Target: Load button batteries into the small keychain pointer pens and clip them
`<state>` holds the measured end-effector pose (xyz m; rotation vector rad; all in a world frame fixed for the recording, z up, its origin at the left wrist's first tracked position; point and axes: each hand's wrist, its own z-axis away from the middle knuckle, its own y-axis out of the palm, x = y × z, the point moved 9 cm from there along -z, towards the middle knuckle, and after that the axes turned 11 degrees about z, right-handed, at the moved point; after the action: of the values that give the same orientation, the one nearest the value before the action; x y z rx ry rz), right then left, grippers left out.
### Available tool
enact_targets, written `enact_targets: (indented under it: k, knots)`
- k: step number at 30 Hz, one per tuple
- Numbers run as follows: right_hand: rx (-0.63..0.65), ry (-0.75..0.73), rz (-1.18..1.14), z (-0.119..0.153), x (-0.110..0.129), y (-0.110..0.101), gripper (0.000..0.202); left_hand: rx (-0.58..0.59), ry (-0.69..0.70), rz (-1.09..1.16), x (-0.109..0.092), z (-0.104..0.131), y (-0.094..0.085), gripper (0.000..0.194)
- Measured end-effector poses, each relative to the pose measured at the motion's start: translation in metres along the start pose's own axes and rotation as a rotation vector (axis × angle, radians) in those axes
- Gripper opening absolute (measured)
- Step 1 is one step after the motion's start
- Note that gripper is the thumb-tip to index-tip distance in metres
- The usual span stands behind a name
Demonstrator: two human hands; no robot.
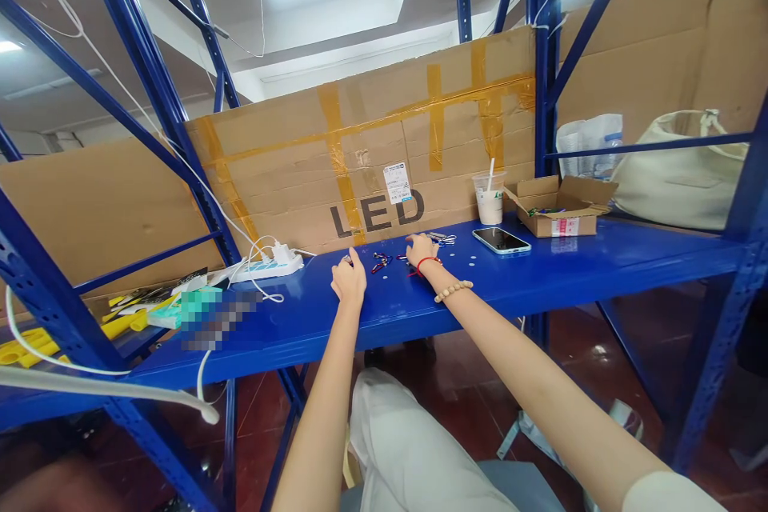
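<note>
My left hand (349, 280) is held just above the blue shelf top (312, 288), its fingers curled in with the thumb up. A small dark bit shows at its fingertips, too small to name. To the right, my right hand (422, 250), with a red cord and a beaded bracelet at the wrist, reaches down to the shelf with bent fingers. A small reddish piece (402, 258) shows by its fingertips; the grip itself is partly hidden. Between the hands lie several small shiny red and dark pieces (380, 262). Scissors (442, 239) rest just behind my right hand.
A phone (502, 240), a cup with a straw (490, 200) and an open cardboard box (561, 208) stand at right. On the left are a power strip (267, 266) with white cables and yellow items (120, 326). A large cardboard sheet (372, 152) closes the back.
</note>
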<state>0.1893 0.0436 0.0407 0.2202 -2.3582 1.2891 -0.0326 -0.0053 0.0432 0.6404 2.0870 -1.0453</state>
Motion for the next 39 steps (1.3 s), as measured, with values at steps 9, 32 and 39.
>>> enact_targets:
  k: [9, 32, 39]
  knots:
    - [-0.243, 0.33, -0.251, 0.0, -0.041, -0.032, 0.035, 0.019, 0.027, 0.008, -0.003, 0.001, 0.001, 0.062]
    - [0.082, 0.002, 0.006, -0.007, -0.012, 0.011, 0.021, 0.41, 0.253, -0.078, -0.018, 0.012, 0.042, 0.06]
    - [-0.113, -0.275, -0.493, -0.007, 0.02, -0.002, 0.019, 0.405, 0.303, -0.143, -0.02, 0.013, 0.044, 0.055]
